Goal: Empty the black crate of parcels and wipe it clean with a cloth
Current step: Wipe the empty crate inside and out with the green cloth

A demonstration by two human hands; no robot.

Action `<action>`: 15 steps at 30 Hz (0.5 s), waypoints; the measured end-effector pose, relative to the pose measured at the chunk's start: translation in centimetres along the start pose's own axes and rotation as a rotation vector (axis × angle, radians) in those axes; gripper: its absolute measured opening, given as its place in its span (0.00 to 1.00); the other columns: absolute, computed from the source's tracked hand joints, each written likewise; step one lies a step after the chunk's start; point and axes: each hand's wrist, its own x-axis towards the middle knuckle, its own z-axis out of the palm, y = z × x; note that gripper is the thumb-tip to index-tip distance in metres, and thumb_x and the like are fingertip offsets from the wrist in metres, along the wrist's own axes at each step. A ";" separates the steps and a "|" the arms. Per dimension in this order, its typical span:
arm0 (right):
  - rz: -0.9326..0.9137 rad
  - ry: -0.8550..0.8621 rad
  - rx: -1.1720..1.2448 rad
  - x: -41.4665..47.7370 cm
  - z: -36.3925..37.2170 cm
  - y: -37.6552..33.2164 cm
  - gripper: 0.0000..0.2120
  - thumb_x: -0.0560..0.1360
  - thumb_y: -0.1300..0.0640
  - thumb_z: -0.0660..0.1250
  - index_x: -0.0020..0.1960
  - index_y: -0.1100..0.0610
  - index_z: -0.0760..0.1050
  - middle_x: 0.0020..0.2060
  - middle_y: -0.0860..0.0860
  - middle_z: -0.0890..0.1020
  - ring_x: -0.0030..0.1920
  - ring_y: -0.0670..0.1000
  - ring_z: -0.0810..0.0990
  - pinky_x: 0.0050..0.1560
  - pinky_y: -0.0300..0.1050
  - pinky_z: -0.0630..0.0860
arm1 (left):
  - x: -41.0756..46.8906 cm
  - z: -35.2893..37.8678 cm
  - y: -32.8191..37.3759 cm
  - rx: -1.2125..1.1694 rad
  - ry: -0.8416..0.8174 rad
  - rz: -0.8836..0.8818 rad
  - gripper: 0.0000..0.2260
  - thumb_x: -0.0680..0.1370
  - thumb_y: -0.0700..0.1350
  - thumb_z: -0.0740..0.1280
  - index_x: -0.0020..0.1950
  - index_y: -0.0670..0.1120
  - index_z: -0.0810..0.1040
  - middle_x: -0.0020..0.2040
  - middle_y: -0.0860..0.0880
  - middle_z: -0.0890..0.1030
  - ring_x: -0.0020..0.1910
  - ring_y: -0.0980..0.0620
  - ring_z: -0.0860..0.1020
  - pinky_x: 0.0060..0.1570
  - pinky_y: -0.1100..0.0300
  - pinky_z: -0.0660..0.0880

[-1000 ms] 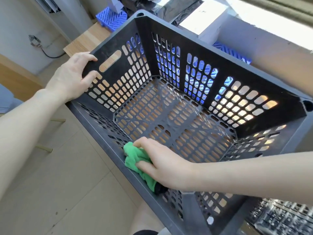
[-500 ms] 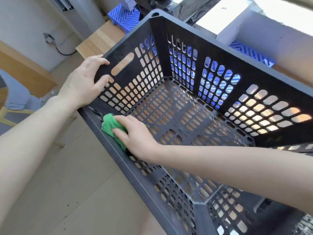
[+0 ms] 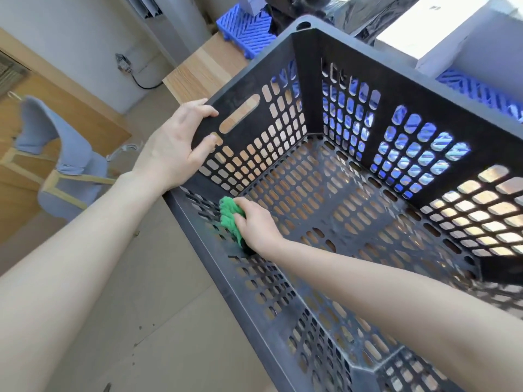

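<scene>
My main worry from here is the black crate (image 3: pixel 452 114) itself: it looks tipped toward me, with the wooden desk (image 3: pixel 203 69) showing through its slotted base and the near wall hanging out over the floor (image 3: pixel 141 306). A hard scrub toward that wall could slide it off the edge if the bracing grip slackens. The second risk is the green cloth (image 3: pixel 229 216). It is bunched small and pressed against a wall full of slots, so a fold could snag on a slot edge or get pushed through one, and I would lose contact mid-stroke. I would also guess the corners and the ribs between the holes are easy to skip. No parcels show inside the crate, so the emptying looks done, and the wiping is what is left. The left hand (image 3: pixel 175 148) grips the edge of the end wall just beside the handle slot, with its thumb and a fingertip curled over onto the inner face to hold the crate steady. The right hand (image 3: pixel 254 224) is down inside, its fingers curled round the cloth, holding it against the inner face of the near wall close to the corner where that wall meets the end wall.
</scene>
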 end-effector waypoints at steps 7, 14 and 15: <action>0.195 -0.092 -0.106 1.8 0.7 4.0 0.19 0.82 0.59 0.55 0.72 0.56 0.64 0.65 0.59 0.74 0.63 0.59 0.73 0.61 0.50 0.70 | 0.0 0.2 -0.2 -0.010 0.008 -0.003 0.17 0.80 0.48 0.62 0.69 0.50 0.68 0.73 0.51 0.67 0.68 0.48 0.69 0.59 0.51 0.70; 0.149 0.048 0.148 0.4 0.1 1.7 0.15 0.82 0.56 0.58 0.67 0.52 0.69 0.59 0.52 0.78 0.53 0.51 0.75 0.51 0.41 0.69 | 0.1 0.4 -0.5 -0.008 0.004 0.001 0.17 0.81 0.48 0.61 0.69 0.52 0.68 0.74 0.53 0.66 0.68 0.49 0.69 0.59 0.51 0.70; 0.107 0.077 0.218 -0.3 -0.3 0.8 0.14 0.81 0.56 0.58 0.66 0.51 0.70 0.57 0.50 0.79 0.52 0.48 0.76 0.50 0.40 0.69 | 0.1 0.4 -0.6 -0.011 0.007 0.005 0.17 0.81 0.48 0.61 0.69 0.52 0.68 0.74 0.53 0.66 0.68 0.49 0.69 0.59 0.51 0.70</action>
